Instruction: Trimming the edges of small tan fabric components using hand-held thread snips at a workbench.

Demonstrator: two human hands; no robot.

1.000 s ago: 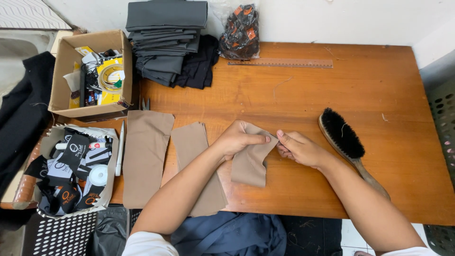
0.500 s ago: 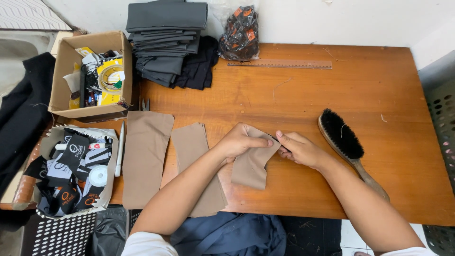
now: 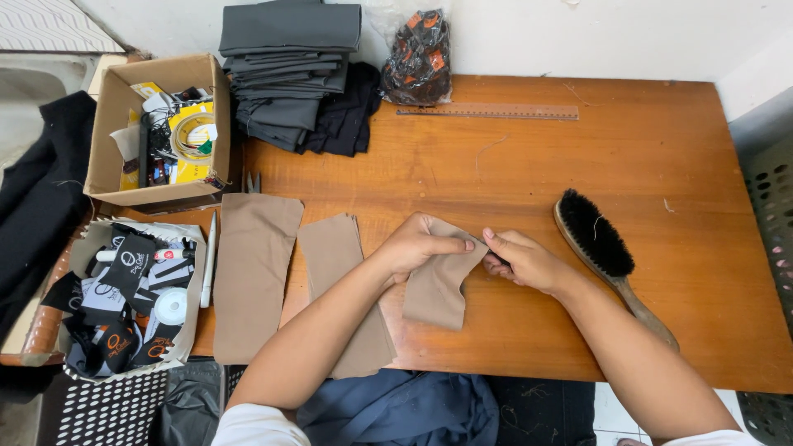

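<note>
A small tan fabric piece (image 3: 438, 285) lies on the wooden table (image 3: 462, 165) in front of me. My left hand (image 3: 421, 245) grips its upper edge with thumb and fingers closed. My right hand (image 3: 522, 259) pinches the same piece at its top right corner, seemingly with a small dark item between the fingers. Two more tan fabric pieces lie to the left: a narrow one (image 3: 330, 248) partly under my left forearm and a wider one (image 3: 252, 272).
A wooden brush with black bristles (image 3: 596, 235) lies right of my right hand. A ruler (image 3: 487, 111), stacked dark folded cloth (image 3: 289, 70) and a plastic bag (image 3: 423, 51) sit at the back. A cardboard box (image 3: 161, 132) and a tray of labels (image 3: 124, 297) stand left.
My hands have shifted only slightly on the tan piece; its top right corner is drawn a little more toward my right hand.
</note>
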